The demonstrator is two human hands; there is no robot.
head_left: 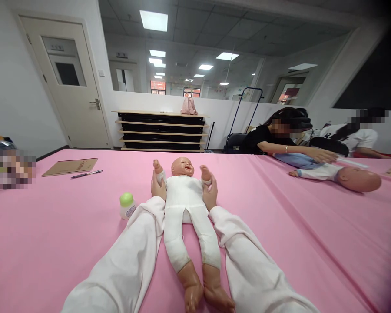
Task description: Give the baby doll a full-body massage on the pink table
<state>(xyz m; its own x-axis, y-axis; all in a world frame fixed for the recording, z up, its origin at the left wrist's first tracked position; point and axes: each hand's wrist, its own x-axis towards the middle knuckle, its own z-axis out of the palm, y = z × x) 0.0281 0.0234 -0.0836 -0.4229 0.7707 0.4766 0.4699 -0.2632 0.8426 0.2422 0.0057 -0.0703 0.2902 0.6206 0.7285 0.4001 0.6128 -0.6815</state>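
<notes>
A baby doll (pixel 185 191) with a white cloth body lies on its back on the pink tablecloth (pixel 260 208), its head away from me and its bare feet toward me. My left hand (pixel 158 188) is closed around the doll's arm on the left side. On the other side, my right hand (pixel 211 193) grips the other arm. Both doll hands point upward above my fingers. Left of my left sleeve stands a small jar (pixel 127 208) with a green lid.
A brown notebook (pixel 71 167) and a pen (pixel 86 174) lie at the far left. To the right, a person in black (pixel 263 137) handles a second doll (pixel 332 174). Another person in white (pixel 361 137) sits beyond. Stacked shelves (pixel 163 130) stand behind the table.
</notes>
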